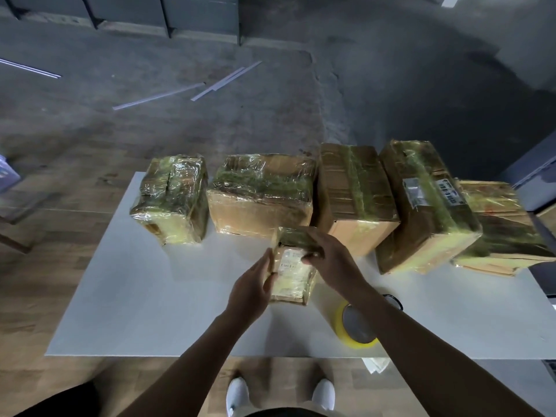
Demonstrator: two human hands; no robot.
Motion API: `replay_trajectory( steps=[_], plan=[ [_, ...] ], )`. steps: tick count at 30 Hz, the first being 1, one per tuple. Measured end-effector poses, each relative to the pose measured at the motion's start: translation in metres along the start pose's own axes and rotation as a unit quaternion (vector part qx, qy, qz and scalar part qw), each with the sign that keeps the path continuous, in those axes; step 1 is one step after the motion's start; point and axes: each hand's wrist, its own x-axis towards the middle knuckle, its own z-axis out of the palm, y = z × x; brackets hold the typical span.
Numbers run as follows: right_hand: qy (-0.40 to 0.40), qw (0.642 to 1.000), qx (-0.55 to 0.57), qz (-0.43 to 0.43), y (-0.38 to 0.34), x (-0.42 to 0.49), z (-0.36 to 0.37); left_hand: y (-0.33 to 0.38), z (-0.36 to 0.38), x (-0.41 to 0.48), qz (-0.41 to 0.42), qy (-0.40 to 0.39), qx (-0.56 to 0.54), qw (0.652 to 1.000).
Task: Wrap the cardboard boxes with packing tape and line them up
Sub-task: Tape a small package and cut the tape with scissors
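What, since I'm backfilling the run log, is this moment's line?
left hand + right hand: hold small taped box | row of taped boxes: behind it | tape roll: on table

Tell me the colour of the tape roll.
Yellow; the tape roll shows best in the head view.

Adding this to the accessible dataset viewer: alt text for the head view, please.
A person's left hand and right hand hold a small tape-wrapped box upright on a white table, in front of a row of five larger wrapped boxes. A roll of yellow packing tape sits on the table by the right forearm.
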Motion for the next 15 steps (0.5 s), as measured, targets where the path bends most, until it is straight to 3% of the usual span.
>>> replay_trajectory(
  steps=[3, 6, 8, 10, 12, 15],
  plan=[
    [0.021, 0.983, 0.133, 0.128, 0.006, 0.0, -0.016, -0.004, -0.008, 0.006, 0.011, -0.006, -0.036, 0.999],
    [0.06, 0.963, 0.205, 0.165, 0.01, 0.001, -0.021, -0.009, -0.017, 0.007, -0.056, -0.057, -0.142, 0.987],
    [0.061, 0.955, 0.235, 0.17, 0.006, 0.002, -0.023, -0.006, -0.021, 0.009, -0.072, -0.041, -0.2, 0.976],
    [0.037, 0.967, 0.191, 0.161, 0.001, 0.005, -0.029, 0.0, -0.028, 0.01, -0.066, 0.007, -0.22, 0.973],
    [0.007, 0.989, 0.071, 0.13, -0.003, 0.008, -0.038, 0.003, -0.038, 0.01, -0.073, 0.046, -0.254, 0.963],
    [-0.033, 0.998, -0.035, 0.03, -0.016, 0.012, -0.047, 0.007, -0.057, 0.016, -0.029, 0.044, -0.257, 0.965]
  ],
)
